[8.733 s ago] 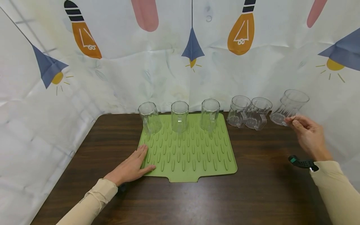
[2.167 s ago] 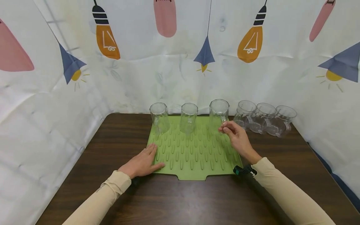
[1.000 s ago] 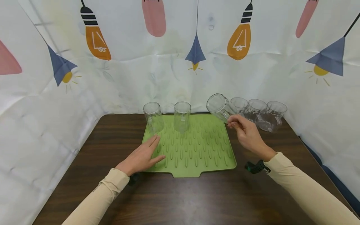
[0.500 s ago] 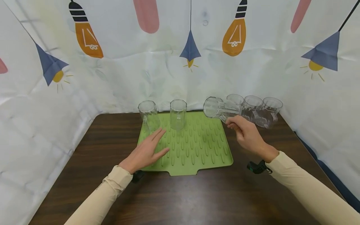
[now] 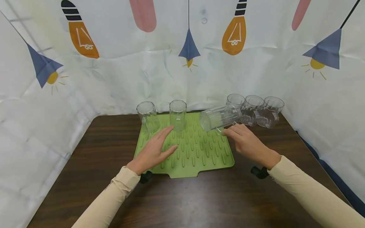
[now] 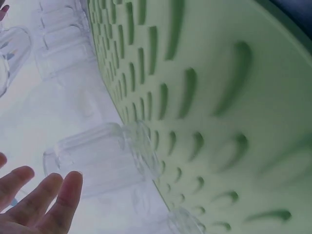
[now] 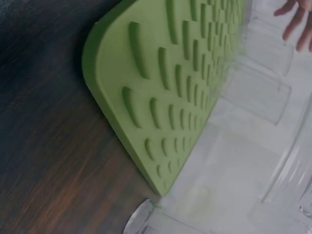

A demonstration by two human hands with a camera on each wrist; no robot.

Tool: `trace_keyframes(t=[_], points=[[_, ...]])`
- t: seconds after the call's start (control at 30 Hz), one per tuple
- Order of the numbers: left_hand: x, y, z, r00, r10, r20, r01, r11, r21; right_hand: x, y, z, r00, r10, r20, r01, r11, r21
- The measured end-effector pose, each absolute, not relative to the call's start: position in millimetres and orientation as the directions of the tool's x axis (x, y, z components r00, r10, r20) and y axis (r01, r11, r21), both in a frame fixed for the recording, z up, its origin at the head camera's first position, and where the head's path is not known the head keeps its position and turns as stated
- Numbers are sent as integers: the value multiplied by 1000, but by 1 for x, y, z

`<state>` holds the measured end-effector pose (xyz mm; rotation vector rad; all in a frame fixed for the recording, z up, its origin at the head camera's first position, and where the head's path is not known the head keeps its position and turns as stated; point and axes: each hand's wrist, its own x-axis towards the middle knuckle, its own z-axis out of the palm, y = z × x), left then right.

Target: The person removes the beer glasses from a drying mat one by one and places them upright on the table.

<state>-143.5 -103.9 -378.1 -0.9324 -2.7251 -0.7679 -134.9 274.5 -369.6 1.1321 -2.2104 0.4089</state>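
Observation:
By its handle, my right hand point(image 5: 248, 142) holds a clear glass mug point(image 5: 219, 117), tipped on its side above the right back part of a green ridged drying mat point(image 5: 188, 158). Its base points left and its mouth right. My left hand point(image 5: 155, 150) hovers over the mat's left half, fingers extended and touching nothing. Behind it two more clear mugs, a left one point(image 5: 148, 117) and a middle one point(image 5: 178, 115), stand upright on the mat's back edge. In the left wrist view a standing mug point(image 6: 97, 156) is just beyond the left fingertips point(image 6: 70, 187).
Right of the mat, three clear mugs stand close together in a row: one point(image 5: 235, 99), another point(image 5: 253, 106) and the rightmost point(image 5: 271, 112). The dark wooden table point(image 5: 199, 202) meets a patterned white cloth point(image 5: 119, 85) at the back and sides.
The right hand took the mug from the mat's back right, lifted it and turned it from upright onto its side. The left hand rose off the mat and moved right.

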Motion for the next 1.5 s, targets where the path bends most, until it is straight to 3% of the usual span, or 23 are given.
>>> trace_keyframes(t=[0.4, 0.63, 0.97, 1.5], points=[[-146, -76, -384, -796, 482, 367, 601, 562, 567, -129, 266, -380, -382, -689, 616, -811, 570, 134], [-142, -57, -388, -812, 455, 366, 566, 457, 686, -120, 262, -386, -384, -707, 594, -808, 569, 156], [-141, -37, -394, -772, 460, 439, 613, 354, 707, -115, 253, -392, -341, -728, 594, -807, 551, 213], [-138, -27, -405, -731, 432, 527, 668, 297, 682, -108, 245, -396, -345, -744, 573, -807, 546, 223]])
